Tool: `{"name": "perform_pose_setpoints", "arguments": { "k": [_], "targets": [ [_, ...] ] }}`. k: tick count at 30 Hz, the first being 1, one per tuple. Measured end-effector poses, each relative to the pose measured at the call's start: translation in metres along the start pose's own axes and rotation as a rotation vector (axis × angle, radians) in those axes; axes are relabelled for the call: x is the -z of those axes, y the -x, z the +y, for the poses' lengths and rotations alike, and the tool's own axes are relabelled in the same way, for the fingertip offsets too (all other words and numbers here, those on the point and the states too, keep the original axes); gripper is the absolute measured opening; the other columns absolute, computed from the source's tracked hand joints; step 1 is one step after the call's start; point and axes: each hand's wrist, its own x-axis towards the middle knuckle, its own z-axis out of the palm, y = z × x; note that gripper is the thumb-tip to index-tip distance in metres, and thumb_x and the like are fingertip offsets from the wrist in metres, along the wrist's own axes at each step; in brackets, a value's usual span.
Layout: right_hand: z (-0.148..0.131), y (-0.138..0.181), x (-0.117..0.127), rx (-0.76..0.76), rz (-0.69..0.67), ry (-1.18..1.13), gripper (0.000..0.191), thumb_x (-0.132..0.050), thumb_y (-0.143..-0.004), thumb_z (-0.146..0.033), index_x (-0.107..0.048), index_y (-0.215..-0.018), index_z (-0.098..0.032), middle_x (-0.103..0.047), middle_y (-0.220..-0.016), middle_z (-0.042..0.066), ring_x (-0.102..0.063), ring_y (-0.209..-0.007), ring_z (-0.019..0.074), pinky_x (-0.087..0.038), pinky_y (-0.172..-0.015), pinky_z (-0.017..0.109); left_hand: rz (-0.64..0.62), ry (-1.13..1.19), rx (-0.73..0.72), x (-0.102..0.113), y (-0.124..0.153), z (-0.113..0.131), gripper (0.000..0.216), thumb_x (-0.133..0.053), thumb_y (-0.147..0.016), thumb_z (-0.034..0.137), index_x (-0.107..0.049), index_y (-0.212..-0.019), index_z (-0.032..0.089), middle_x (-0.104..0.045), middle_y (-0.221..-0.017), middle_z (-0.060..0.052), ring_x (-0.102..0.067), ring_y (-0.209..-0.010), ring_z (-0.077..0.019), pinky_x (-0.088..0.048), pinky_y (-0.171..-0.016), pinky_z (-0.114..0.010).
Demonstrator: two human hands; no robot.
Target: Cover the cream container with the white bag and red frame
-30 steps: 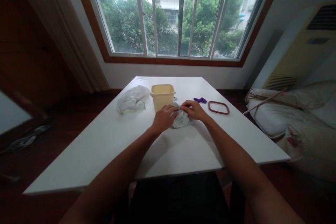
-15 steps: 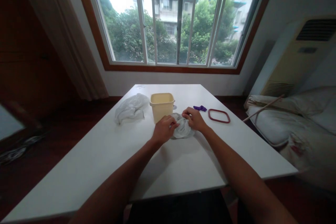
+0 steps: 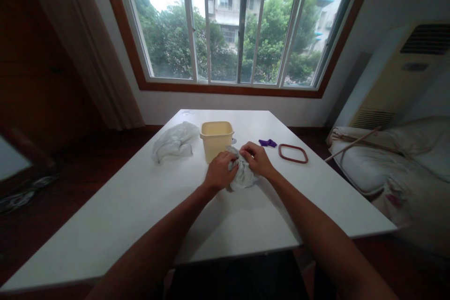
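Observation:
A crumpled whitish plastic bag (image 3: 245,177) lies on the white table between my two hands. My left hand (image 3: 221,168) is closed on its left side, fingers curled into the film. From the right, my right hand (image 3: 257,158) pinches the bag's upper edge between thumb and fingers. Just behind my left hand stands a cream plastic bin (image 3: 217,139), upright, its inside partly visible. The lower front of the bin is hidden by that hand and the bag.
Another loose clear-white plastic bag (image 3: 176,141) lies left of the bin. On the right are a small purple bundle (image 3: 267,143) and a reddish-brown rounded frame (image 3: 293,153). The white table (image 3: 140,225) ends near my body. A wrapped bulky item (image 3: 404,164) sits beyond its right edge.
Both hands have shifted slightly on the bag, which is now more bunched and reaches a little nearer to me. The view has tilted slightly; the other objects stay in place.

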Motion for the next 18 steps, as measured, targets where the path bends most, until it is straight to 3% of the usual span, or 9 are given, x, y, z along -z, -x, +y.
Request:
{"name": "perform_pose_setpoints", "arguments": {
  "k": [4,12,18],
  "targets": [
    [0.004,0.000,0.001,0.003,-0.014,0.022,0.011,-0.053,-0.089,-0.023,-0.060,-0.081,-0.020,-0.060,-0.074,0.001,-0.054,-0.067,0.0151,-0.042,-0.063,0.028,0.012,-0.055,0.039,-0.002,0.000,0.001,0.005,-0.057,-0.084,0.020,-0.061,-0.087,0.022,-0.067,-0.093,-0.006,-0.061,-0.090,-0.0220,-0.049,-0.081,-0.033],
    [0.021,-0.004,0.011,0.159,-0.028,0.237,0.012,-0.050,-0.089,-0.015,-0.058,-0.082,-0.020,-0.061,-0.080,0.004,-0.055,-0.074,0.0177,-0.044,-0.069,0.031,-0.017,-0.118,0.130,0.003,-0.004,-0.002,0.017,-0.051,-0.082,0.013,-0.065,-0.087,0.022,-0.071,-0.091,-0.006,-0.064,-0.088,-0.0217,-0.050,-0.080,-0.032],
    [0.041,-0.007,0.031,0.098,0.109,0.347,0.014,-0.051,-0.090,-0.015,-0.059,-0.079,-0.020,-0.060,-0.080,0.005,-0.055,-0.075,0.0195,-0.044,-0.071,0.033,0.051,-0.035,0.134,0.009,-0.005,-0.004,0.022,-0.046,-0.077,0.004,-0.060,-0.081,0.022,-0.066,-0.088,-0.005,-0.061,-0.087,-0.0201,-0.048,-0.080,-0.031]
  ]
}}
